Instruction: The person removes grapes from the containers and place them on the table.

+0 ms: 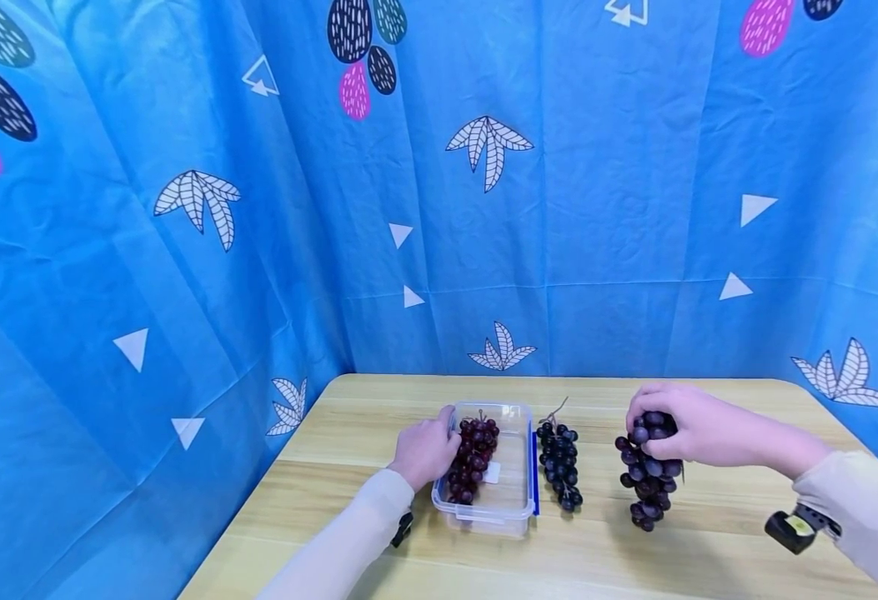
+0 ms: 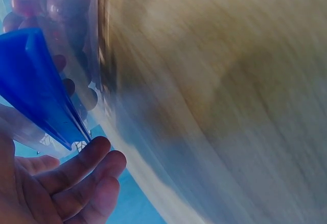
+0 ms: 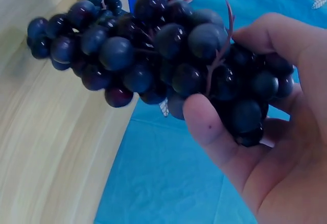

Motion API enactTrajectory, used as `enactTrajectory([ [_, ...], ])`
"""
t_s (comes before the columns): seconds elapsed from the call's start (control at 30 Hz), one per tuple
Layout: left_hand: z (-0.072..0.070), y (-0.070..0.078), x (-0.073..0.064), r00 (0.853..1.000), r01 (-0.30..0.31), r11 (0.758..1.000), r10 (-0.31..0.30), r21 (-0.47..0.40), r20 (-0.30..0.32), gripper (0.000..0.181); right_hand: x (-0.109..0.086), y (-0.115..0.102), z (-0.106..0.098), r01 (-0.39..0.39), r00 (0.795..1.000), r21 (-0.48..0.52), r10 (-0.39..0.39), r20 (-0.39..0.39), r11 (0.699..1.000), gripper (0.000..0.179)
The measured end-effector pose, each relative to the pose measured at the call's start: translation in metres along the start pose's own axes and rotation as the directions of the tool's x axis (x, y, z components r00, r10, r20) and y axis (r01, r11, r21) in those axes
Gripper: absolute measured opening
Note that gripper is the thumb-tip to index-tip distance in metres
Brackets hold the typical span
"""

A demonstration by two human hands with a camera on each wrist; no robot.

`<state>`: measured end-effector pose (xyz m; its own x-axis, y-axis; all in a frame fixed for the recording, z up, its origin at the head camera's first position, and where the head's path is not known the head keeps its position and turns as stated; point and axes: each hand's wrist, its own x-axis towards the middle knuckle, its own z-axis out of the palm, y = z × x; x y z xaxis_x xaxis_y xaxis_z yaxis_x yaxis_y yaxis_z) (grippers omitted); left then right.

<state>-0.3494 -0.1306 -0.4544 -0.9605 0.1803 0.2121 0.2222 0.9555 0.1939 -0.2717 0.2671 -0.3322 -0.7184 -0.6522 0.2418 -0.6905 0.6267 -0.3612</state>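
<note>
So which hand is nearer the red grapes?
The left. Your left hand is at the left side of the box, beside those grapes; your right hand is well to their right, holding a dark bunch.

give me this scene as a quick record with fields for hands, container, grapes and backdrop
left hand: at the left side of the container, fingers by a blue latch
right hand: holds a dark purple grape bunch above the table
container: clear plastic, uncovered
inside container: red grape bunch
right of container: black grape bunch on the table
backdrop: blue patterned cloth
</note>
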Motion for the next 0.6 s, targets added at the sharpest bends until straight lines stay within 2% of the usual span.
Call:
enactTrajectory([
  [0.2, 0.001, -0.001, 0.0, 1.0, 0.007, 1.0, -0.007, -0.007, 0.004, 0.053, 0.003, 0.002, 0.003, -0.03, 0.995, 0.05, 0.025, 0.099, 0.998, 0.018],
  [0.33, 0.002, -0.001, -0.001, 1.0, 0.016, 1.0, -0.015, -0.02, 0.022, 0.054, 0.008, 0.008, 0.011, -0.069, 0.99, 0.105, 0.056, 0.126, 0.992, 0.016],
  [0.43, 0.001, -0.001, -0.001, 1.0, 0.016, 1.0, -0.015, -0.019, 0.014, 0.054, 0.013, 0.014, 0.015, -0.088, 0.99, 0.094, 0.077, 0.115, 0.992, 0.016],
  [0.6, 0.001, -0.001, 0.0, 1.0, 0.005, 1.0, -0.005, -0.006, -0.002, 0.052, 0.02, 0.025, 0.019, -0.092, 0.994, 0.016, 0.091, 0.056, 0.996, 0.019],
])
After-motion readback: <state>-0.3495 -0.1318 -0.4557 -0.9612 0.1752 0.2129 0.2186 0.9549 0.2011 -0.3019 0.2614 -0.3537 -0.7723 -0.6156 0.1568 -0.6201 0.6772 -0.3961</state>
